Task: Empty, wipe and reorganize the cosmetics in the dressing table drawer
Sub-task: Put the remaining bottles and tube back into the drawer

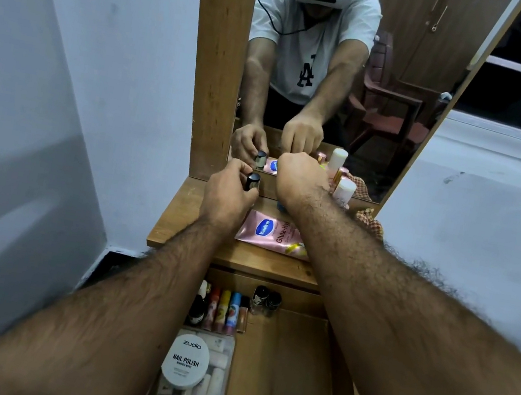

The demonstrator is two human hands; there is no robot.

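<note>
- Small bottle (pixel 253 181), dark cap w/ shiny silver band, sits in my left hand (pixel 226 193): fingers curled round it, thumb side on the near face, cap poking out at the hand's right edge. It's held just above the far part of the dressing table top (pixel 179 217), close to the mirror (pixel 343 72).
- My right hand (pixel 300 180) is right of it, near but not touching; fingers bunched and curled down at the far edge of the top. Can't tell from here what they grip, knuckles hide the tips. A bit of blue shows under the wrist.
- Pink Vaseline pouch (pixel 271 234) lies flat on the top, just near of both hands, partly under my right forearm.
- White-capped bottle (pixel 344 191) stands right of the right hand, w/ small pink-gold items beside it, too blurred to name. Checked cloth (pixel 370 220) at the far right edge.
- Drawer (pixel 286 358) open below, nearer me. Left side: row of lip balm sticks (pixel 223 311) and two dark-capped nail polish bottles (pixel 265 297) at the far end.
- Clear plastic box (pixel 211 390) at drawer's near left, w/ round white tub of Zudio nail polish remover wipes (pixel 186 360) on top.
</note>
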